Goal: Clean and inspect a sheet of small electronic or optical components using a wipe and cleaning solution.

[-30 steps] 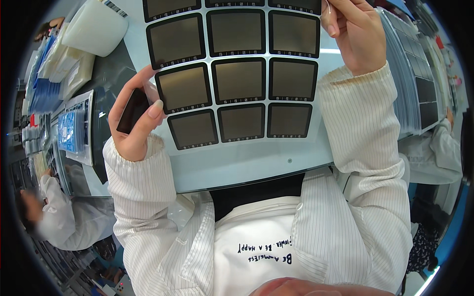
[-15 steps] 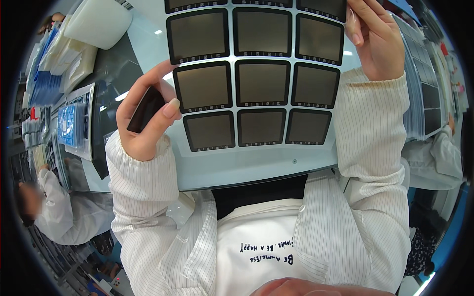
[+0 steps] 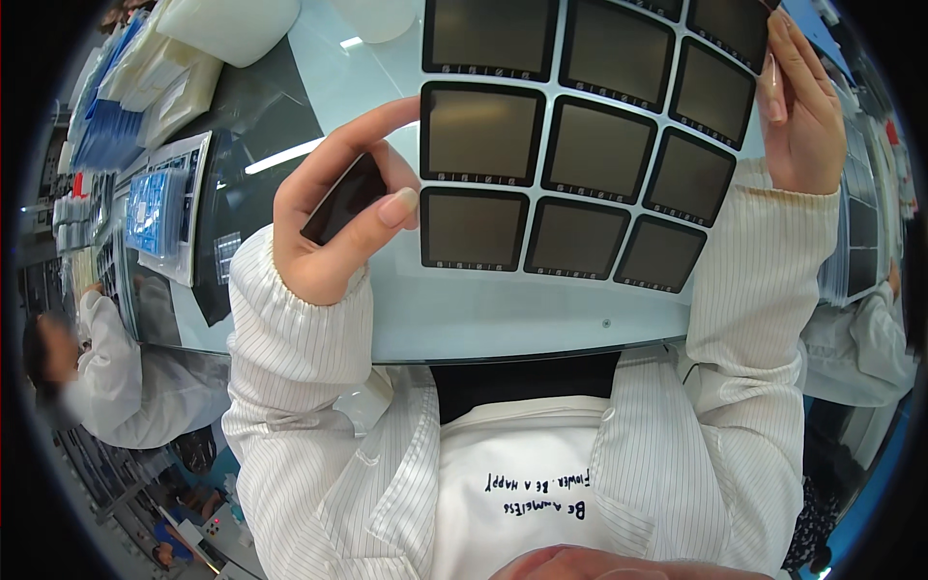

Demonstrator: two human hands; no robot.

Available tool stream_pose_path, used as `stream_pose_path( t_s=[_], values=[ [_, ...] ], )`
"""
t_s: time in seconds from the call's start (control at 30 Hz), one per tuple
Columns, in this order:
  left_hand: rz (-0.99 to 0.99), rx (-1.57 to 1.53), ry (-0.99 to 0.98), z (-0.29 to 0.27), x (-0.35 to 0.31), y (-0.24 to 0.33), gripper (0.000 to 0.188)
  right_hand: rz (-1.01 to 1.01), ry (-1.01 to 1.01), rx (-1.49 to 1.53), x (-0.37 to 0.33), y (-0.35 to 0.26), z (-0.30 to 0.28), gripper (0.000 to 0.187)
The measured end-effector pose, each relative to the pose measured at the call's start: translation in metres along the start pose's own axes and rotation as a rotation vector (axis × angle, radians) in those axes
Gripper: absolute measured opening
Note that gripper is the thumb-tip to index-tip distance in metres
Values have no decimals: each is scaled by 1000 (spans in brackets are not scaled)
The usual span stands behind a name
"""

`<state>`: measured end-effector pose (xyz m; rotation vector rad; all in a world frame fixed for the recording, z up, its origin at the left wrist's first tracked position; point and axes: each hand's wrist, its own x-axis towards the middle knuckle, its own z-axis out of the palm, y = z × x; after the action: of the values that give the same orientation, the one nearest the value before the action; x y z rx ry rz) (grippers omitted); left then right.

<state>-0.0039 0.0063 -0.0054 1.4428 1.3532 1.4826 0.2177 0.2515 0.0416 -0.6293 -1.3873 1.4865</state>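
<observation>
A large sheet (image 3: 549, 130) is held up over the glass-topped table, bearing rows of dark, black-framed rectangular panels (image 3: 599, 147) with small marks along their lower borders. Its top runs out of view. My left hand (image 3: 362, 242) is closed at the sheet's left edge, thumb in front and index finger stretched along it. Tucked in that same palm is a small dark, flat piece (image 3: 343, 200). At the upper right, my right hand (image 3: 810, 135) pinches the sheet's right edge between thumb and fingers. The sheet tilts, its right side lower along the bottom.
On the left lie a blue-wrapped packet (image 3: 157, 215), a dark glossy sheet (image 3: 256, 164) and stacked white and blue sleeves (image 3: 159, 82). A stack of panel sheets (image 3: 860, 222) stands at the right. The table's front edge (image 3: 541, 358) is close to my body. Co-workers sit on both sides.
The sheet has shifted right and turned clockwise, so its lower edge now slopes down to the right. Both hands have moved right with it, keeping their grip. The whole view has shifted slightly too.
</observation>
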Motion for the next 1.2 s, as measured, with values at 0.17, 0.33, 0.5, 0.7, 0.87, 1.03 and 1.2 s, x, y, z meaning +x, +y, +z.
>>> stream_pose_path(
  t_s=[0.17,0.33,0.5,0.7,0.87,1.03,1.2],
  values=[
    [3,-5,-10,-1,-2,1,53,-25,29,8,3,1,-4,20],
    [2,22,15,-2,-4,1,51,-42,50,101,5,-1,-9,19],
    [38,45,17,-3,-3,-2,51,-38,77,124,4,0,-8,19],
    [30,42,63,-3,-5,3,49,-60,57,120,3,-5,-8,18],
    [-45,41,114,0,-5,4,51,-32,27,170,5,-2,-11,18],
    [-32,34,97,-2,-6,-3,51,-53,6,75,4,-2,-16,17],
    [-23,26,98,-6,-7,-7,50,-54,18,74,2,-2,-17,16]
  ],
)
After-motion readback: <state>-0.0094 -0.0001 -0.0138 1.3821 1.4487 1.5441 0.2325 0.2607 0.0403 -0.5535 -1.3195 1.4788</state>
